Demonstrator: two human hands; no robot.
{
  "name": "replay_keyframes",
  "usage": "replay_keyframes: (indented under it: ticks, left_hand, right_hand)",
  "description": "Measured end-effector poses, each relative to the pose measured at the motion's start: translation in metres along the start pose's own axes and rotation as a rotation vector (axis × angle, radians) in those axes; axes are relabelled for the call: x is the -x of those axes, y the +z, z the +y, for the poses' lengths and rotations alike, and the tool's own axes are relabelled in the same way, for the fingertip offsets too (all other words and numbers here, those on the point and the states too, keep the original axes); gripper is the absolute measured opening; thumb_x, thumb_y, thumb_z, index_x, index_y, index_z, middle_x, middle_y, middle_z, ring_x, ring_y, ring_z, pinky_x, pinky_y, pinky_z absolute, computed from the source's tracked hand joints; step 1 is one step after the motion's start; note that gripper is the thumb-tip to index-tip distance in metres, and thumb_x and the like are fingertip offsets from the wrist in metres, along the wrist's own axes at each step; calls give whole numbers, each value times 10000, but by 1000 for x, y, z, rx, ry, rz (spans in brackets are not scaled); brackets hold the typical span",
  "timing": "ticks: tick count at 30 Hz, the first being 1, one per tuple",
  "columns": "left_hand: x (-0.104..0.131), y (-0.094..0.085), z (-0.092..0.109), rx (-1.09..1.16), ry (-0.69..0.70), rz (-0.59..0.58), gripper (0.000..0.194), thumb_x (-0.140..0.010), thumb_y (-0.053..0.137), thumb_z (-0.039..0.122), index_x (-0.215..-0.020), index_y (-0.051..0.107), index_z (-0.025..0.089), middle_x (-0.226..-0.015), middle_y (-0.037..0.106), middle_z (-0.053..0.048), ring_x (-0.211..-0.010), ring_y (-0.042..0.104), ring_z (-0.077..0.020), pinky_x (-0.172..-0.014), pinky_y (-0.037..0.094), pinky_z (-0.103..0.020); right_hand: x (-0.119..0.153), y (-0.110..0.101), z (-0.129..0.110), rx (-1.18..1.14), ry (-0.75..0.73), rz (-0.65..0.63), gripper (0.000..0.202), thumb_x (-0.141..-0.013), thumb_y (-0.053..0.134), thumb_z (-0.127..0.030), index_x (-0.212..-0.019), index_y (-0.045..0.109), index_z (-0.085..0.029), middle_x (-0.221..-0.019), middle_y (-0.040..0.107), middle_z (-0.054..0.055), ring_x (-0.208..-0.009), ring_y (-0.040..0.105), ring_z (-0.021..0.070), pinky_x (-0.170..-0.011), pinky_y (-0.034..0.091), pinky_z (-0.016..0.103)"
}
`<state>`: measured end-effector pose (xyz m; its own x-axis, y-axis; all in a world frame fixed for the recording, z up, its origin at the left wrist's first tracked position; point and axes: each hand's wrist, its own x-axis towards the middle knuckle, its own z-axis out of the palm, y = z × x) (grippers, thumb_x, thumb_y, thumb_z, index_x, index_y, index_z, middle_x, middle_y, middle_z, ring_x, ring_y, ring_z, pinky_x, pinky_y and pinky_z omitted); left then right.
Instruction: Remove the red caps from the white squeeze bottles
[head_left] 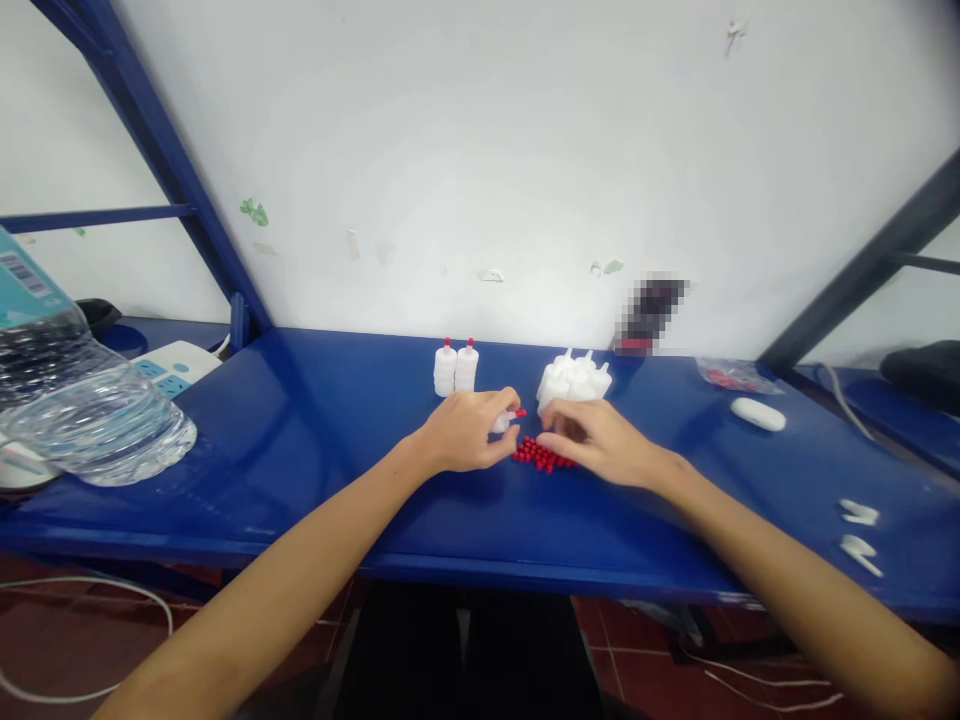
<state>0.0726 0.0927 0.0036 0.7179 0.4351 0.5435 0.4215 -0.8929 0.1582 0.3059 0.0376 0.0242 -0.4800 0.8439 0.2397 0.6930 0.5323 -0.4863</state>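
Note:
My left hand (pixel 469 430) is closed around a small white dropper bottle (pixel 500 424), mostly hidden by the fingers. Its nozzle, with a red cap (pixel 520 412) on it, tilts toward the right. My right hand (pixel 592 435) hovers at the right side of a pile of loose red caps (pixel 536 456), thumb and fingers curved and apart, with nothing visible between them. Just behind that hand stands a cluster of white bottles (pixel 566 378) with bare pointed nozzles. Two white bottles with red caps (pixel 455 370) stand side by side beyond my left hand.
The blue table (pixel 315 430) meets a white wall. At left are a large clear water bottle (pixel 112 420) and a power strip (pixel 176 368). At right lie a plastic bag with red pieces (pixel 736 377), a white earphone case (pixel 757 413) and two white earbuds (pixel 859 530).

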Motion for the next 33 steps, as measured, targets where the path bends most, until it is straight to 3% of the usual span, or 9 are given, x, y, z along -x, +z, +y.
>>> replay_keyframes:
  ticks: [2, 6, 8, 11, 16, 20, 23, 29, 33]
  left_hand:
    - [0, 4, -1, -51, 36, -10, 170, -883, 493, 309, -979, 532, 174, -757, 657, -14, -627, 611, -174, -547, 402, -273]
    - [-3, 10, -3, -202, 123, -20, 108, -845, 482, 276, -851, 522, 176, -711, 623, -18, -598, 602, -178, -503, 386, -288]
    - [-5, 10, -4, -274, 192, -13, 96, -844, 470, 241, -831, 538, 176, -715, 617, -18, -592, 597, -168, -500, 381, -288]
    - [-5, 7, -8, -348, 269, 28, 186, -864, 449, 182, -974, 599, 184, -766, 634, -12, -610, 606, -157, -510, 379, -275]
    - [0, 4, -18, -226, 170, 113, 227, -898, 448, 214, -1054, 610, 188, -799, 680, -7, -626, 625, -151, -522, 407, -258]
    - [1, 6, -18, -92, 91, 82, 225, -918, 433, 250, -1034, 609, 172, -869, 723, -33, -705, 664, -162, -598, 464, -256]
    - [-1, 5, -15, -45, 56, 45, 225, -929, 423, 257, -1027, 605, 169, -899, 731, -46, -749, 672, -179, -637, 476, -272]
    - [0, 2, -15, 10, -85, -32, 301, -953, 467, 320, -1215, 535, 187, -872, 720, -20, -646, 631, -163, -601, 428, -264]
    - [-1, 4, -18, -6, -104, -56, 242, -961, 456, 331, -1125, 561, 187, -833, 697, -17, -655, 617, -169, -607, 409, -263]
  right_hand:
    - [-10, 8, -12, 48, -83, 1, 321, -980, 481, -511, -946, 546, -198, -703, 596, -8, -608, 511, 135, -590, 359, 256]
    - [-20, 20, -15, 124, -218, 27, 301, -1047, 340, -396, -874, 493, -203, -793, 598, 22, -645, 509, 138, -606, 345, 267]
    - [-17, 21, -12, 124, -244, 48, 318, -1051, 322, -365, -816, 468, -208, -730, 560, 3, -598, 468, 129, -586, 323, 269]
    - [-4, 15, -4, 39, -208, 126, 366, -1049, 311, -341, -713, 387, -218, -609, 454, -34, -528, 383, 117, -554, 292, 271]
    - [26, -4, 19, -2, -108, 96, 299, -1025, 305, -306, -748, 377, -222, -665, 467, -25, -589, 410, 136, -590, 320, 280]
    - [46, -10, 36, 158, 50, 2, 179, -1006, 340, -288, -870, 437, -224, -759, 539, -10, -661, 481, 157, -657, 362, 295]
    - [53, -9, 38, 232, 107, -67, 213, -1014, 367, -357, -886, 475, -226, -779, 574, -2, -677, 520, 167, -674, 372, 302]
    - [53, -4, 32, 309, 81, -116, 323, -1024, 361, -420, -781, 451, -226, -746, 583, 5, -654, 533, 171, -650, 365, 301]
    - [52, -4, 29, 312, 16, -126, 289, -1022, 366, -390, -822, 491, -224, -787, 605, 22, -709, 551, 183, -683, 387, 311]
